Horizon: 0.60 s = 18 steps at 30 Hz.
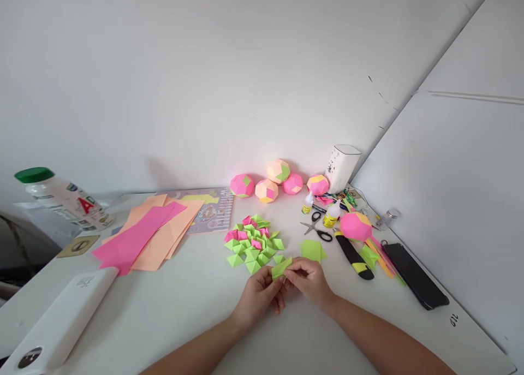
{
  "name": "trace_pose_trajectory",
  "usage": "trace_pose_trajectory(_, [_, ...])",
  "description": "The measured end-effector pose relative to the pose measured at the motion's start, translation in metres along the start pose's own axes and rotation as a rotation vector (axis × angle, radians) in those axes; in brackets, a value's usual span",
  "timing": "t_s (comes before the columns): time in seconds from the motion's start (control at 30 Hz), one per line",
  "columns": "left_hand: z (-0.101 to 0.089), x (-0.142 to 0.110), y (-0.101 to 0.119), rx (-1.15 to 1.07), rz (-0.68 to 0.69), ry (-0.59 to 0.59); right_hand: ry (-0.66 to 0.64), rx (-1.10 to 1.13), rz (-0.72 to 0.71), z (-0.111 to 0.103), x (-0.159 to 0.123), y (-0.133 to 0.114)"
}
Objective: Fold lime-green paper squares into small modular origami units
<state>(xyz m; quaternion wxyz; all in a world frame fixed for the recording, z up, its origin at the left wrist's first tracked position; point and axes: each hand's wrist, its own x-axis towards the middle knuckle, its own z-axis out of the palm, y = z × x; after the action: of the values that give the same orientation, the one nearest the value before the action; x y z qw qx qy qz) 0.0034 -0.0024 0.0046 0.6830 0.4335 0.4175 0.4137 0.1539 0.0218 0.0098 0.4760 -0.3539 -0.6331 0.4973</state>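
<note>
Between my two hands is a small folded piece of green paper (281,268). My left hand (257,296) pinches its left end, and my right hand (310,282) grips the right end with thumb and forefinger. Just beyond them lies a heap of folded paper pieces (252,245), mostly green with some pink. Flat green paper squares (311,250) rest on the table beyond my right hand. Finished-looking faceted paper balls (278,171) in pink, peach and green stand along the wall, and another pink ball (355,226) sits at the right.
Scissors (316,227), glue bottles (331,214), a utility knife (354,256) and a black phone (414,274) lie to the right. At the left are pink and peach sheets (151,233), a notebook (210,211), a plastic bottle (65,200) and a white power bank (61,320).
</note>
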Motion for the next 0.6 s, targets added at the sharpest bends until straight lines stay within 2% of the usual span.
trace_pose_trajectory(0.6, [-0.001,-0.0013,0.0013,-0.032,0.004,-0.048,0.022,0.039,0.073,0.0017,-0.0027,0.0047])
